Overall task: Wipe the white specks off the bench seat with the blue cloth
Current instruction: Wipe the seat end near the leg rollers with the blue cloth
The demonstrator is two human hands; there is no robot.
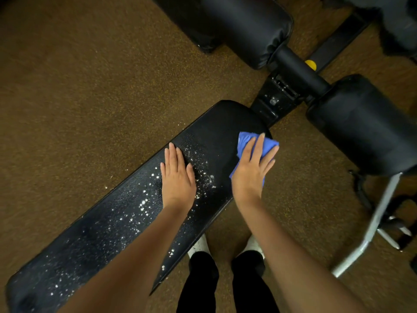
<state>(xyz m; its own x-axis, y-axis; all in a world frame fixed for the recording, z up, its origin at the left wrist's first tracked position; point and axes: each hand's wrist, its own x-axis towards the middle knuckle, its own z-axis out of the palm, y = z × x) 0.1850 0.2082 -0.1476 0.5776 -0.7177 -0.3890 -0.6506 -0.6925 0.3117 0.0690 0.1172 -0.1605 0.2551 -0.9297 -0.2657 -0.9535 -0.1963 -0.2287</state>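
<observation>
A blue cloth (246,141), bunched up, lies on the far rounded end of a black padded bench seat (108,233), right of the frame's centre. The right hand (252,168) presses flat on top of it, fingers straight and spread, pointing toward the upper right. Cloth shows past the fingertips and along the thumb side.

The seat's long axis runs diagonally from the lower left corner of the frame up to that rounded end. The white specks (144,204) lie scattered along it, thickest around the middle and thinning toward the lower left. From the cloth, then, the specks lie down and to the left, so the wipe would likely be drawn along the seat's length.

The left hand (178,177) rests palm-down on the seat in the middle of the frame, fingers straight and close together, right among the specks and between the cloth and most of them.

Around the bench: brown speckled floor (79,75), black roller pads (248,28) at the upper right.
</observation>
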